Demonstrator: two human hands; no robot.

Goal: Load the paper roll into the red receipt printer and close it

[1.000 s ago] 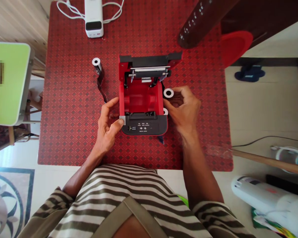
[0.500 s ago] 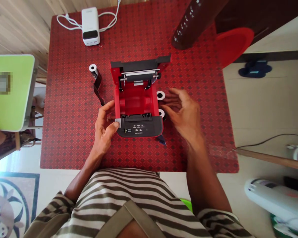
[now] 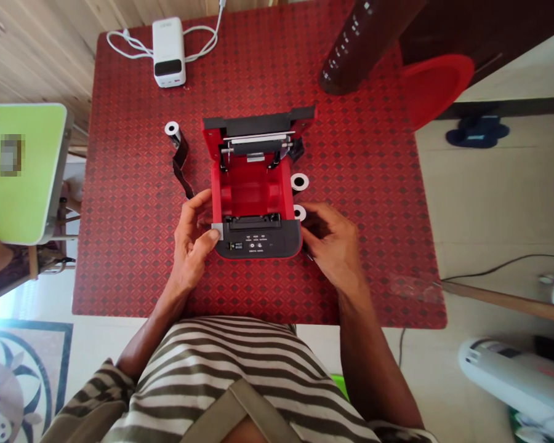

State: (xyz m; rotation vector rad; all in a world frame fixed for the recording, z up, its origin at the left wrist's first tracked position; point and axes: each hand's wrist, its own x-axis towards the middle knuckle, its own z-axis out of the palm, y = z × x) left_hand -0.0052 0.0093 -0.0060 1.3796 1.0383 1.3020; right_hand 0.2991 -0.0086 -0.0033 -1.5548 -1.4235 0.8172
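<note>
At the surface's (image 3: 133, 258) nine o'clock, a loose dark strip (image 3: 180, 166) could have snagged the left hand (image 3: 191, 246), which held the red printer (image 3: 253, 191) in the middle. At three, two rolls (image 3: 294, 182) could have tipped if the right hand (image 3: 335, 243), its grip hidden, bumped them.

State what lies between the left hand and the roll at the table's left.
A dark strip trails along that stretch from the roll to beside the left hand, as the head view shows.
</note>
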